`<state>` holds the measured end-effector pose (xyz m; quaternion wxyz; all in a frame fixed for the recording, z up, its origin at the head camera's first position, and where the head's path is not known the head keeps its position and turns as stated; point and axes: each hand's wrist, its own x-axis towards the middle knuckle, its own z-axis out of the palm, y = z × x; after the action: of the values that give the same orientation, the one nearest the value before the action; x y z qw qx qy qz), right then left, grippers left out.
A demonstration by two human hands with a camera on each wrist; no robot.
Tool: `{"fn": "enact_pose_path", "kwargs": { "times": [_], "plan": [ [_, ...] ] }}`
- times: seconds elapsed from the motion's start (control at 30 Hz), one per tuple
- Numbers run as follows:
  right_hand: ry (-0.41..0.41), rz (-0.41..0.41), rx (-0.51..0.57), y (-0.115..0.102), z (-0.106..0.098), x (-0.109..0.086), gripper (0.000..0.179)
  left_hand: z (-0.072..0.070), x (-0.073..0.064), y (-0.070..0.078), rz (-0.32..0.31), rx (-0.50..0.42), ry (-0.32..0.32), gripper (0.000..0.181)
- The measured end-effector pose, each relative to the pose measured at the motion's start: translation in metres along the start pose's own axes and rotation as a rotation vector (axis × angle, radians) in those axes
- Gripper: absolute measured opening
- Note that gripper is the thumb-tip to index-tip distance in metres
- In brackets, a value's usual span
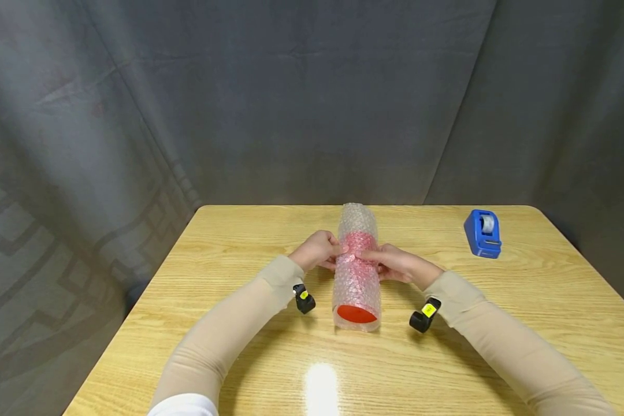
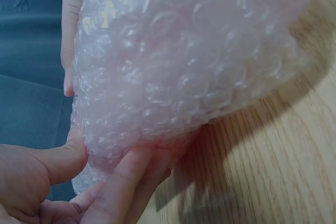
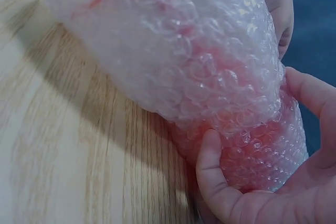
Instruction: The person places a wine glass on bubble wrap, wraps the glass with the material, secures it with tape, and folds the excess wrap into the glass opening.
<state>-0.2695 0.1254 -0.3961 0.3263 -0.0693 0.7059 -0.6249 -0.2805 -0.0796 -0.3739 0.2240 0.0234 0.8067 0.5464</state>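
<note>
A red object (image 1: 357,314), its round end facing me, lies rolled in clear bubble wrap (image 1: 357,283) on the table. The wrap reaches past the object at the far end, where it looks whitish. My left hand (image 1: 318,249) grips the roll's left side, its thumb on the wrap and its fingers lower down, as the left wrist view shows. From the right side, my right hand (image 1: 399,264) holds the roll at about the same height, the thumb lying across the top. In the right wrist view, its fingers press into the bubble wrap (image 3: 210,72) low on the side.
A blue tape dispenser (image 1: 482,234) with a roll of tape stands at the table's back right. The wooden table (image 1: 229,242) ends at a grey curtain (image 1: 312,115) behind it. Black wrist cameras (image 1: 304,299) hang below both wrists.
</note>
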Motion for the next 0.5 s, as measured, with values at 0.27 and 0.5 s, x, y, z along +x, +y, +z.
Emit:
{"fn": "enact_pose_path", "kwargs": {
  "times": [0.27,0.5],
  "plan": [
    [-0.011,-0.005,0.023,0.0007,0.0001,0.0012,0.052,-0.0008,0.0018,-0.0009,0.0,0.0,0.001,0.016],
    [-0.007,0.008,0.029,-0.0002,0.0002,0.0017,0.055,-0.0006,0.0004,-0.0006,0.007,-0.015,-0.008,0.015]
  ]
}}
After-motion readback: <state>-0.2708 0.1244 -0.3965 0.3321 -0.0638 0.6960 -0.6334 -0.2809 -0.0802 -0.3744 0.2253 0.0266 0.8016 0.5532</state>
